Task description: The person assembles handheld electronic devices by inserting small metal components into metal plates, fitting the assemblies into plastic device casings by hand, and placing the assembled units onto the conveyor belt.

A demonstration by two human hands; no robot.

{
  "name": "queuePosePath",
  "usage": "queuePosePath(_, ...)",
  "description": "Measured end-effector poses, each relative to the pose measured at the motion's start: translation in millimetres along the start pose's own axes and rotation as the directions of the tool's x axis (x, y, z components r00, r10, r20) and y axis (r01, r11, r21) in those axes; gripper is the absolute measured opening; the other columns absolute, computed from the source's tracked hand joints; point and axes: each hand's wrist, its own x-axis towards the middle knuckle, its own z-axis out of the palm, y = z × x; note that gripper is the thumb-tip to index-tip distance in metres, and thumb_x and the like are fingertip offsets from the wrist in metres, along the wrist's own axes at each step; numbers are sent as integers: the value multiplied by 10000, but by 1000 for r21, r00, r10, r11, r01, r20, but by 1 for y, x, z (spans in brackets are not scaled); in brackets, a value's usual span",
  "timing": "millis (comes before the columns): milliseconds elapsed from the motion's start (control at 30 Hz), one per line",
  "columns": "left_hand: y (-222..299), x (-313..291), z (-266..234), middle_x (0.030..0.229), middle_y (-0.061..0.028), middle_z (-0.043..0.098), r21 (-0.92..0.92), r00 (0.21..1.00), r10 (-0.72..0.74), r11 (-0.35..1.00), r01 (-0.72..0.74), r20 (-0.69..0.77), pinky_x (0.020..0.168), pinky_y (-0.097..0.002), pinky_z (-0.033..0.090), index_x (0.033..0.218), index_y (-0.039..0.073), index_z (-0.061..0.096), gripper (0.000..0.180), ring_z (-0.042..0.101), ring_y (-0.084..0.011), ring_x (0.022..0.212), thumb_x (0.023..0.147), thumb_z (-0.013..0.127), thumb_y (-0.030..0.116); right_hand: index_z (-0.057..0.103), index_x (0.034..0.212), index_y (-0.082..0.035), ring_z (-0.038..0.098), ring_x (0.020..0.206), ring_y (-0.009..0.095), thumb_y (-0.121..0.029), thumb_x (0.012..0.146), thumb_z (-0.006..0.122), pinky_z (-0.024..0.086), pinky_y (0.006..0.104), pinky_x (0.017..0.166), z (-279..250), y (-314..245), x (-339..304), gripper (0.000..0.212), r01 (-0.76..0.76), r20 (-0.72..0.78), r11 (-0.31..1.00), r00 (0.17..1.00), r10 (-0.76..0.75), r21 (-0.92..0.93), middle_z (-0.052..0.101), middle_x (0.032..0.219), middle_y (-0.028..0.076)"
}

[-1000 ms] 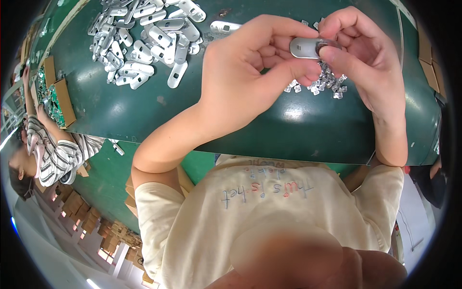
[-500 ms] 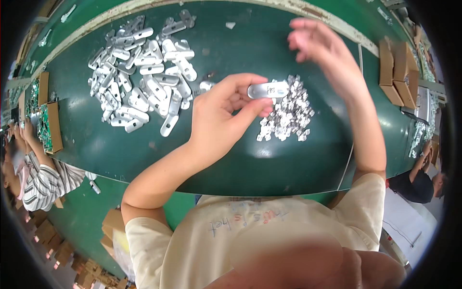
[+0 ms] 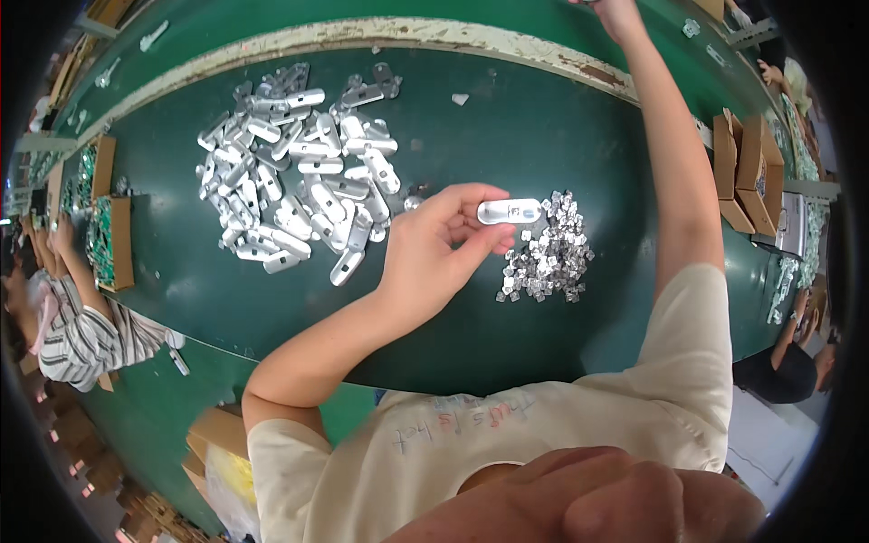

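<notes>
Left hand (image 3: 436,242) pinches the rounded silver plate (image 3: 509,211) at upper centre, right hand (image 3: 617,14) out at the top edge, grip too cropped to tell, seemingly a hold-and-reach step wanting steadiness!

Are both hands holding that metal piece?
No, only the left hand grips the metal piece; the right hand is away at the picture's top edge.

silver piece (image 3: 498,212), green tabletop (image 3: 525,127), cream shirt (image 3: 561,416), black-and-white striped top (image 3: 77,335)
</notes>
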Motion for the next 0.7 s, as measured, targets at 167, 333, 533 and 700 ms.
queuePosePath(167,-1,-2,-6,823,-94,612,-57,998,4,998,-7,-60,672,-212,504,1061,-38,529,268,627,-133,737,803,601,-26,462,963,-57,523,660,149,-220,826,565,407,238,538,163,-68,-122,236,-46,15,997,999,47,-56,536,866,80)
queuePosePath(333,10,-3,1,885,-129,614,-36,996,88,995,-88,1,680,-232,519,1065,-59,518,274,628,-152,752,801,589,-45,488,1067,11,501,857,117,-144,722,685,399,232,743,212,-99,-219,426,-2,-11,679,1000,-8,-734,511,1044,91)
queuePosePath(533,7,-6,6,925,-141,603,45,991,119,992,-122,63,721,-278,544,1075,-91,498,296,630,-188,811,793,585,-61,513,988,32,482,891,219,-65,654,711,379,307,786,223,-79,-247,400,183,182,722,980,-80,-668,503,985,159)
queuePosePath(700,4,-11,15,845,-84,630,-28,995,101,995,-100,11,686,-220,535,1009,-41,567,301,629,-115,776,721,652,-60,525,993,45,495,892,223,-2,655,701,387,304,791,231,-76,-248,384,212,203,647,975,-89,-732,514,985,157)
